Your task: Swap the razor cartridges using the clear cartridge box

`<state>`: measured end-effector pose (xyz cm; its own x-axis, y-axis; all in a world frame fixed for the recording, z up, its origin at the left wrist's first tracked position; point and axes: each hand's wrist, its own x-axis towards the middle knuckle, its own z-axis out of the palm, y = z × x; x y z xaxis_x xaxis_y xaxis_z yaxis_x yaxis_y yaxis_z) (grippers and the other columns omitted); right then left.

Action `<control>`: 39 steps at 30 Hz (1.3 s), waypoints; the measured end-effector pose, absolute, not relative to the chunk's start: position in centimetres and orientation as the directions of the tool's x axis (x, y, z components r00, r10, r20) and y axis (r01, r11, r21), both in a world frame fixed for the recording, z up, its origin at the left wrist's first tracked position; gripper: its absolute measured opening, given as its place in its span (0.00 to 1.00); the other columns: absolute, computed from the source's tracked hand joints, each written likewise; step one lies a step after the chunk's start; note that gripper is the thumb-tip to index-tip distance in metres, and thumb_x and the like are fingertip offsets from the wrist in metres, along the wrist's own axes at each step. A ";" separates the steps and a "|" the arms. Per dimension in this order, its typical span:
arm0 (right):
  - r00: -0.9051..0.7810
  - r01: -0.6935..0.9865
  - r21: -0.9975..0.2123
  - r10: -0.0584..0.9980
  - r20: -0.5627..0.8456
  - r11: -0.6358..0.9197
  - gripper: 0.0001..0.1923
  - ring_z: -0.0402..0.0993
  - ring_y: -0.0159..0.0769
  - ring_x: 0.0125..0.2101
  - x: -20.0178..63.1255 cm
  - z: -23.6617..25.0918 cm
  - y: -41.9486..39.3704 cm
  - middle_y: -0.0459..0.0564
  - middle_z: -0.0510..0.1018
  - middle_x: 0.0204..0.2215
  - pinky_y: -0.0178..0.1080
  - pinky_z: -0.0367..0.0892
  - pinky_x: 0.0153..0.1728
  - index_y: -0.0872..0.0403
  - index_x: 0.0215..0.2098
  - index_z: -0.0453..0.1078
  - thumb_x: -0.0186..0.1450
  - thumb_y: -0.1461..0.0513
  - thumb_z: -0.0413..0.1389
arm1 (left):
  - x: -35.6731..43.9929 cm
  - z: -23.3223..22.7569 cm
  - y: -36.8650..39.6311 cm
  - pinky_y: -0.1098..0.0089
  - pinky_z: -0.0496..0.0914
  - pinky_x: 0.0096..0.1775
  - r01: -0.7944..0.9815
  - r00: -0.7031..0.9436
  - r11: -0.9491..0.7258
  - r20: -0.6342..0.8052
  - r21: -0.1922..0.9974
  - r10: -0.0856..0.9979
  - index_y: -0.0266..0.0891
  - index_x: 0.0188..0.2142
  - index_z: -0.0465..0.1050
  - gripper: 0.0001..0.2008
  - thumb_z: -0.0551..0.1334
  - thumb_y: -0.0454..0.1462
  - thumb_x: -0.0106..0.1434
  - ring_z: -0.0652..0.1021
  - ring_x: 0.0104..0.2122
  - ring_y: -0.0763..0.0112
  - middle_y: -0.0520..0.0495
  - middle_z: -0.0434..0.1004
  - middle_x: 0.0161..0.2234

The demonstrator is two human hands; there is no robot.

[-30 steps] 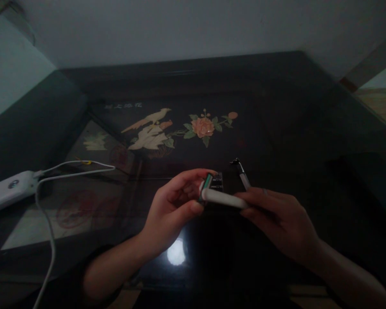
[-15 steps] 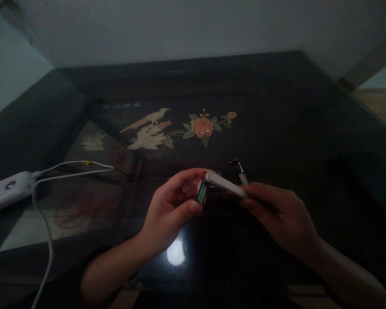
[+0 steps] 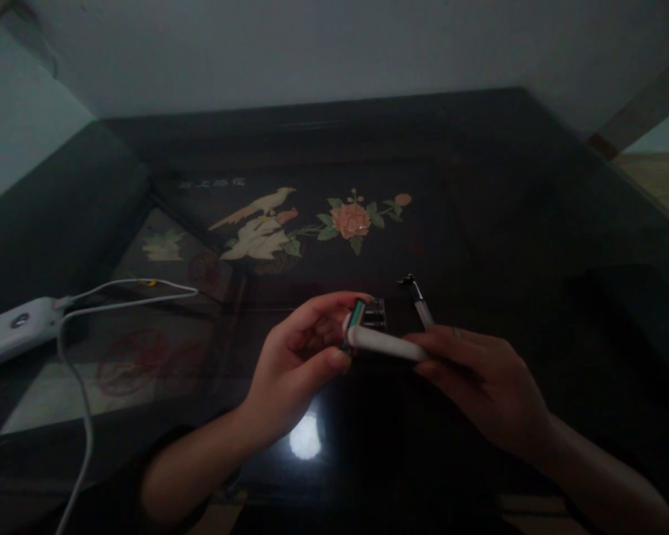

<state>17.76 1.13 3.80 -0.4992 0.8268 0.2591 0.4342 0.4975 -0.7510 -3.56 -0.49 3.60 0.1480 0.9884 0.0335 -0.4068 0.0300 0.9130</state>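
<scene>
2 hands [image 3: 390, 364] hold 1 white razor handle [image 3: 387, 343]; 1 cartridge [image 3: 357, 318].

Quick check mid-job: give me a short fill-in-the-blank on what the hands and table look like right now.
1. The right hand holds a ____ handle.
2. The left hand pinches the razor head, which has a ____ strip.
3. The table bears an inlaid bird and a ____.
4. A white cable runs from the device at the ____ edge.

Missing words: white; green; flower; left
</scene>
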 end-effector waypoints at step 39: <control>-0.354 0.588 -0.757 0.932 0.077 0.286 0.20 0.75 0.35 0.25 18.7 3.3 2.9 0.49 0.79 0.31 0.36 0.70 0.26 0.56 0.59 0.65 0.69 0.62 0.48 | -3.3 4.5 0.5 0.78 0.64 0.26 -0.470 0.180 0.194 -0.122 0.861 0.976 0.39 0.47 0.74 0.19 0.71 0.34 0.55 0.70 0.22 0.80 0.52 0.77 0.27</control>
<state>18.66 2.93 3.33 -0.3541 0.9320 0.0769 0.5881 0.2858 -0.7566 -3.32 0.52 4.55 0.1796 0.9761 -0.1224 -0.4702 0.1944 0.8609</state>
